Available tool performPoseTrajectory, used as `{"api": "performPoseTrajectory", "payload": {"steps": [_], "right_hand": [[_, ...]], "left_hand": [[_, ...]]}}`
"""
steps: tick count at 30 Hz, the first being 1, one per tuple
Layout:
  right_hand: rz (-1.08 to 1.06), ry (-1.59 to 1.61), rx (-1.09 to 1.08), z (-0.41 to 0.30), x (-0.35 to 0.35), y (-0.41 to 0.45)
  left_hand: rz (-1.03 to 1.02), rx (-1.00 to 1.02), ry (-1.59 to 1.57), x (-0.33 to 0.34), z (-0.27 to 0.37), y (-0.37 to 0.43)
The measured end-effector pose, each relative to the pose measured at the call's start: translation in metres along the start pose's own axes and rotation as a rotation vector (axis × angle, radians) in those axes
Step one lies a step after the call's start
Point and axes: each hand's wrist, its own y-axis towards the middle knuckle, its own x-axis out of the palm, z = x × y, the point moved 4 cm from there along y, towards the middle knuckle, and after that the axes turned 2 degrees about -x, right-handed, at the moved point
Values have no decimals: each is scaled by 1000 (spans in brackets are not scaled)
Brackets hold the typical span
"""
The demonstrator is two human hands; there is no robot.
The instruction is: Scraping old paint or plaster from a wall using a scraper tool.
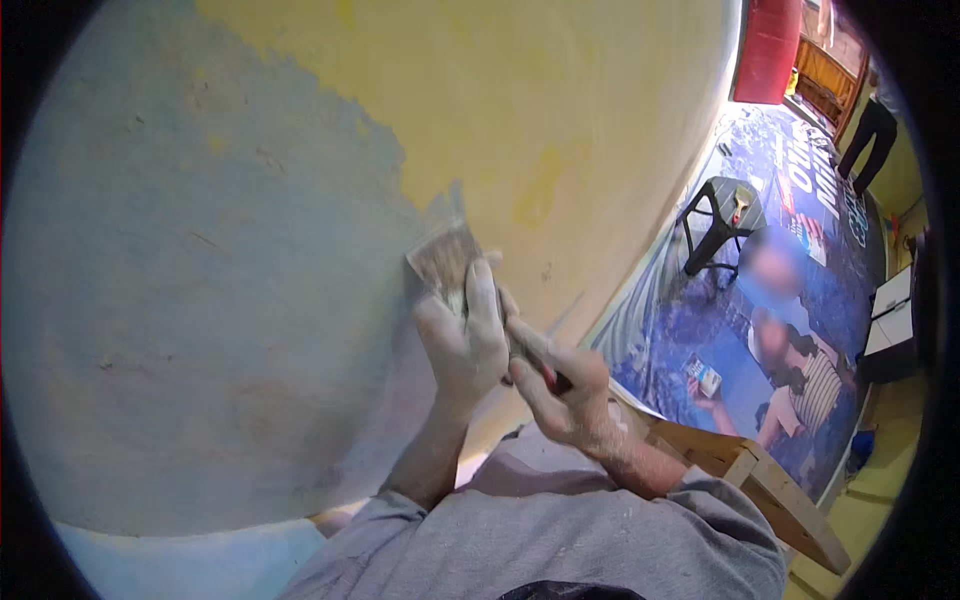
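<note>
A broad flat blade [444, 259], apparently a putty knife's, is in my left hand [466, 349], with the thumb along its face. Motion blur softens its upper end, which overlaps the wall [487, 90]; contact cannot be told. Close beside it, my right hand [564, 397] grips a dark handle with a red part [556, 381]. Whether handle and blade belong to one tool is hidden by the fingers. Pale dust coats both hands. Yellow paint covers the wall's upper and right parts, and a grey-blue layer [225, 300] with small marks spreads over the left.
To my right, a printed banner sheet [645, 367] covers the floor. On it stands a black plastic stool [705, 240] bearing a paintbrush [741, 204]. A wooden frame [787, 502] is by my right elbow. Farther off are a person [870, 135] and a white-fronted cabinet [890, 315].
</note>
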Motion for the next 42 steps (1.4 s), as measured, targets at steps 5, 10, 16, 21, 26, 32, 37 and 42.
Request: {"api": "performPoseTrajectory", "payload": {"steps": [5, 10, 16, 21, 26, 32, 37, 42], "right_hand": [[52, -38, 10, -21, -7, 26], [0, -59, -7, -2, -1, -1], [12, -25, 60, -11, -14, 23], [-59, -24, 24, -1, -5, 7], [-16, -31, 50, -5, -16, 17], [-21, -134, 46, -7, -15, 19], [13, -71, -77, 11, -10, 0], [-10, -127, 61, -9, -19, 26]], "left_hand": [[-52, 60, 54, 14, 18, 18], [95, 80, -87, 6, -5, -1], [-23, 38, 55, 16, 14, 17], [6, 40, -30, 6, -13, 5], [-32, 8, 59, 17, 6, 8], [-9, 20, 37, 19, 9, 14], [116, 74, -101, 17, -5, -2], [-29, 102, 84, 23, 5, 17]]}}
